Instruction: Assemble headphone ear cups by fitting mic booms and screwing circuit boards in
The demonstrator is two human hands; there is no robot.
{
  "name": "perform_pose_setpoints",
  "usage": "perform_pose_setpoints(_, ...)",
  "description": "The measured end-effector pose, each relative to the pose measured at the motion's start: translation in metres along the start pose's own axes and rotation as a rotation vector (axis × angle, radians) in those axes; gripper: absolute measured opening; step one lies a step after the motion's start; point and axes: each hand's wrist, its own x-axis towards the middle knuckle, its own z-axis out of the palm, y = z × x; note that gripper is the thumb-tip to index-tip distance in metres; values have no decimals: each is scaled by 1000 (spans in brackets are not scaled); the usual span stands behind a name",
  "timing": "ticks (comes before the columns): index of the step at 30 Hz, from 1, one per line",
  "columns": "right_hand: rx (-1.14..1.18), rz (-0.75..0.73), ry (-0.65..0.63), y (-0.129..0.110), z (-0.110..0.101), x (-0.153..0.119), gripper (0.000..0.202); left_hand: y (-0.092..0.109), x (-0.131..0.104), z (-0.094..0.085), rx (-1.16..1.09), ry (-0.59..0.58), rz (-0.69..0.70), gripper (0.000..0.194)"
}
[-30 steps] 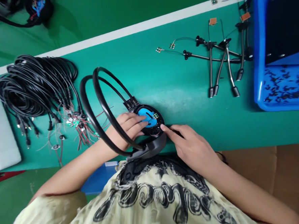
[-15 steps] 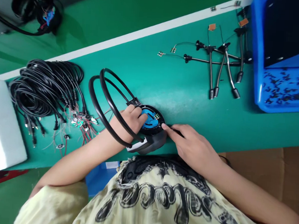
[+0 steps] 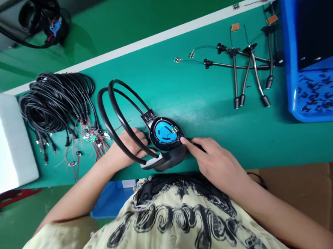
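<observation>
A black headset (image 3: 114,115) lies on the green bench with one ear cup (image 3: 152,135) opened towards me. Inside the cup is a blue disc (image 3: 166,134), and on it a small green circuit board (image 3: 175,130). My right hand (image 3: 213,157) is closed around a thin black stem (image 3: 200,146) at the cup's right side, apparently a microphone boom; its index fingertip presses the cup rim. My left hand (image 3: 131,145) is behind the headband hoops, left of the cup, with curled fingers. Thin wires show near it, but what it pinches is hidden.
Coiled black cables (image 3: 55,99) with bare wire ends lie at the left, beside a white foam box (image 3: 10,145). Several microphone booms (image 3: 234,72) lie at the back right. A blue tray (image 3: 291,90) with small black pieces stands at the far right.
My left hand has drawn back from the ear cup towards the left, so the blue disc is now uncovered. My right hand keeps its place at the rim.
</observation>
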Motion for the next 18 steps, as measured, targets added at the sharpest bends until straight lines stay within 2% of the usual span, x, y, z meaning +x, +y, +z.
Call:
perform_pose_setpoints(5,-26,4,10,0,0,2,55,8,-8,2,-22,243,-86,15)
perform_pose_setpoints(7,-38,0,16,0,0,2,55,10,-3,-3,-24,290,-92,26)
perform_pose_setpoints(9,-42,-4,15,0,0,2,54,11,7,-6,-67,246,-64,33)
perform_pose_setpoints(12,-39,3,18,0,1,2,51,13,25,-5,-183,151,-4,27)
perform_pose_setpoints(15,-26,23,17,-1,1,1,52,17,34,0,-271,75,-61,26)
perform_pose_setpoints(18,14,39,-1,-3,0,0,54,25,32,2,-270,9,-130,32)
